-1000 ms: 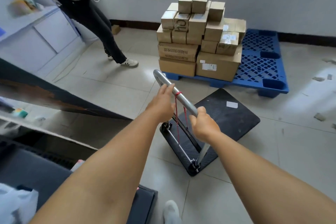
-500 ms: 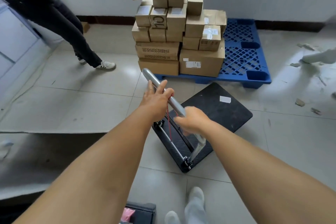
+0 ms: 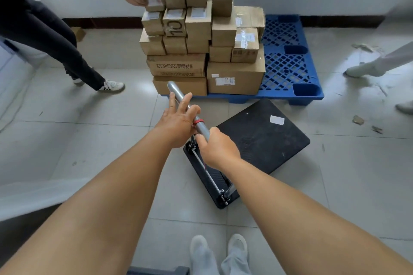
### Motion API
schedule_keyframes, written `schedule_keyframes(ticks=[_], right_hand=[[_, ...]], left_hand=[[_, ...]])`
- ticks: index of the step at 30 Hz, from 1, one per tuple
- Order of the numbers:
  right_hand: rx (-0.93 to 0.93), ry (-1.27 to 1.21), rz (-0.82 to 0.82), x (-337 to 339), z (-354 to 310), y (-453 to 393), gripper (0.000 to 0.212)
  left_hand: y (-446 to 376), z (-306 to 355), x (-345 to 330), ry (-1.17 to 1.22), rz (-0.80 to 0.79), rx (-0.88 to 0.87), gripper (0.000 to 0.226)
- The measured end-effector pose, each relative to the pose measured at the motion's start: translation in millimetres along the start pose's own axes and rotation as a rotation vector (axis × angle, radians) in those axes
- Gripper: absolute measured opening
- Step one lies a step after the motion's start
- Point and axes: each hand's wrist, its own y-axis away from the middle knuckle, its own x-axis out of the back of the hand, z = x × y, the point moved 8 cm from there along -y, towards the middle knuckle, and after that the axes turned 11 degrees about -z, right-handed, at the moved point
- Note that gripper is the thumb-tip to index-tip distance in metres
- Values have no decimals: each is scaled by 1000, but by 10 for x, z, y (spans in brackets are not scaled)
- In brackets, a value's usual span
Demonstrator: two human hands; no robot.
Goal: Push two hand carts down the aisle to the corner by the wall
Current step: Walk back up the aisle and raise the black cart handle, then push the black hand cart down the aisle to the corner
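Cart: black flat-deck hand cart (image 3: 263, 138) on the floor, near the blue plastic pallet (image 3: 288, 51).
Handle: silver tubular handle (image 3: 190, 111), long axis far-left to near-right.
Left hand (image 3: 178, 123): fingers loosely extended over the handle, not clenched.
Right hand (image 3: 218, 149): fingers wrapped around it, nearer.

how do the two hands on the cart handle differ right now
The left hand rests on the cart handle with fingers stretched out flat along the bar; the right hand is wrapped around it in a closed grip. The left hand sits farther up the bar, toward the stacked boxes; the right sits lower, nearer the black platform. Both touch the same silver bar, either side of a red band.
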Motion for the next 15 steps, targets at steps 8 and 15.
schedule_keyframes(ticks=[8,15], right_hand=[[-88,-88,140,339,88,-172,34],[-178,-89,252,842,442,-154,33]], left_hand=[[-495,279,229,-100,-2,-145,44],[-894,845,309,-122,-9,-245,43]])
